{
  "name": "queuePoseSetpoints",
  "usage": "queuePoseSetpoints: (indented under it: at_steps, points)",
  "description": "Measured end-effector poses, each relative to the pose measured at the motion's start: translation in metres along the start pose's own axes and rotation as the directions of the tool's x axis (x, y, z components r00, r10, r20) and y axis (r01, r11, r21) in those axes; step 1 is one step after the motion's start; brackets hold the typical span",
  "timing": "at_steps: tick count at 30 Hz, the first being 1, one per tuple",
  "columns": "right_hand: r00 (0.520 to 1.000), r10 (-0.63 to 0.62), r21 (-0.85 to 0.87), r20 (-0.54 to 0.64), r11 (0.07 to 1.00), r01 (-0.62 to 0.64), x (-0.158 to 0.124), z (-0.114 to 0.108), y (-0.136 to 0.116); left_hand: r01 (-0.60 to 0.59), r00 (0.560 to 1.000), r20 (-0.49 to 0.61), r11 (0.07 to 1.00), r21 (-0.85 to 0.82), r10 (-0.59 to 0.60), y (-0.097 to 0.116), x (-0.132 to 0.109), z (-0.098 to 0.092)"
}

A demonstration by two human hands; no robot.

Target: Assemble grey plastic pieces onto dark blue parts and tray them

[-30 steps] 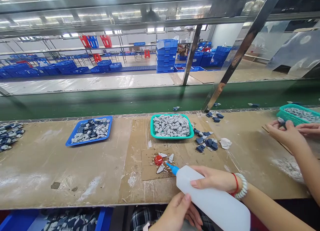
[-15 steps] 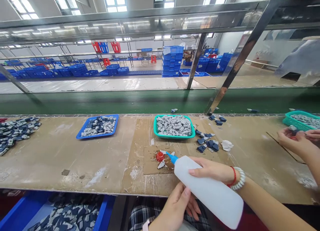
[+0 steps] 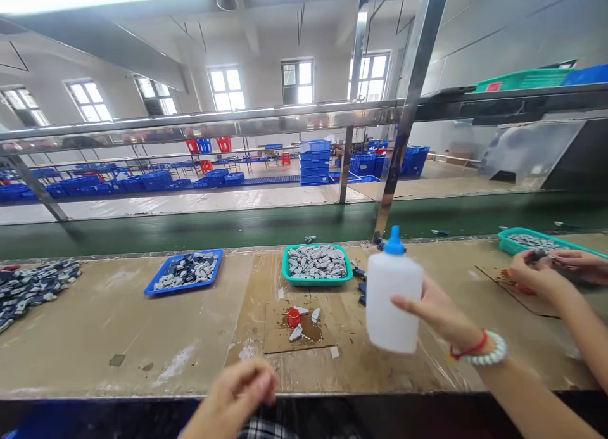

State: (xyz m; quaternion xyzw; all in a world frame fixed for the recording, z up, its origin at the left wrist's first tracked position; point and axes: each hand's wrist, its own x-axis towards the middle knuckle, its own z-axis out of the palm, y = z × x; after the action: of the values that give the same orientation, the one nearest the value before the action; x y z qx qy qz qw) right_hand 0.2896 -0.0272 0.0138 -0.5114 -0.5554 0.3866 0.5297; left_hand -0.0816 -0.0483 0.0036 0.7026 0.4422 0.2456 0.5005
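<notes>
My right hand [image 3: 439,312] is wrapped around a white squeeze bottle [image 3: 393,303] with a blue nozzle cap [image 3: 395,242]. The bottle stands upright in the grip, to the right of a cardboard piece [image 3: 275,344]. On that cardboard sit a small red cap [image 3: 294,317] and several light grey pieces [image 3: 295,333], with wet brown liquid around them. My left hand [image 3: 244,388] hovers by the table's front edge, its fingers curled together and nothing seen in them; it is slightly blurred.
Behind the cardboard is a green basket [image 3: 317,282] of grey pieces; a blue tray [image 3: 183,289] of dark and grey pieces lies left. A heap of pieces [image 3: 35,290] is at far left. At right, another person's hands [image 3: 546,274] work beside a green basket [image 3: 506,244]. Metal posts [image 3: 403,109] rise behind.
The bottle has gone from tilted, nozzle at the red cap, to upright and farther right. My left hand has moved left and its fingers have curled. The view has tipped up.
</notes>
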Motion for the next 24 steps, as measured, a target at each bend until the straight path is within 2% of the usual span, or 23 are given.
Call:
queuePoseSetpoints:
  at_steps: [1, 3, 4, 5, 7, 9, 11, 13, 15, 17, 20, 24]
  points:
    - [0.995, -0.01, -0.027, -0.097, 1.0, 0.008, 0.01, -0.015, -0.003, -0.089, 0.993, -0.065, 0.983, 0.161, 0.1, 0.014, 0.019, -0.02]
    - [0.966, -0.041, -0.056, -0.255, 0.998, 0.027, 0.037, -0.042, 0.001, -0.212, 0.932, -0.175, 0.869, 0.447, 0.318, 0.036, 0.075, -0.056]
    - [0.944, -0.049, -0.061, -0.326, 0.998, 0.031, 0.054, -0.053, 0.008, -0.211, 0.897, -0.202, 0.784, 0.583, 0.392, 0.041, 0.111, -0.07]
    - [0.914, -0.052, -0.066, -0.402, 0.997, 0.028, 0.07, -0.063, 0.019, -0.195, 0.882, -0.216, 0.743, 0.64, 0.418, 0.044, 0.149, -0.082]
    - [0.846, -0.04, -0.089, -0.531, 0.996, -0.009, 0.103, -0.076, 0.044, -0.17, 0.884, -0.191, 0.674, 0.719, 0.426, 0.04, 0.229, -0.098]
    - [0.813, -0.028, -0.116, -0.582, 0.992, -0.048, 0.129, -0.08, 0.069, -0.179, 0.916, -0.095, 0.608, 0.774, 0.39, 0.029, 0.303, -0.101]
    - [0.832, -0.027, -0.135, -0.555, 0.989, -0.057, 0.148, -0.079, 0.089, -0.217, 0.944, 0.039, 0.526, 0.822, 0.328, 0.014, 0.364, -0.096]
    - [0.858, -0.026, -0.149, -0.514, 0.987, -0.06, 0.159, -0.074, 0.102, -0.262, 0.955, 0.161, 0.455, 0.851, 0.249, -0.002, 0.409, -0.087]
    - [0.871, -0.02, -0.165, -0.491, 0.984, -0.07, 0.165, -0.069, 0.11, -0.299, 0.953, 0.248, 0.399, 0.867, 0.175, -0.015, 0.439, -0.081]
    - [0.876, -0.01, -0.19, -0.482, 0.977, -0.093, 0.17, -0.067, 0.116, -0.328, 0.945, 0.303, 0.356, 0.875, 0.127, -0.024, 0.456, -0.079]
    - [0.861, -0.001, -0.239, -0.508, 0.961, -0.139, 0.175, -0.073, 0.124, -0.367, 0.93, 0.352, 0.304, 0.879, 0.107, -0.029, 0.465, -0.084]
    - [0.833, -0.045, -0.295, -0.551, 0.945, -0.144, 0.175, -0.084, 0.133, -0.42, 0.907, 0.414, 0.264, 0.868, 0.078, -0.028, 0.464, -0.091]
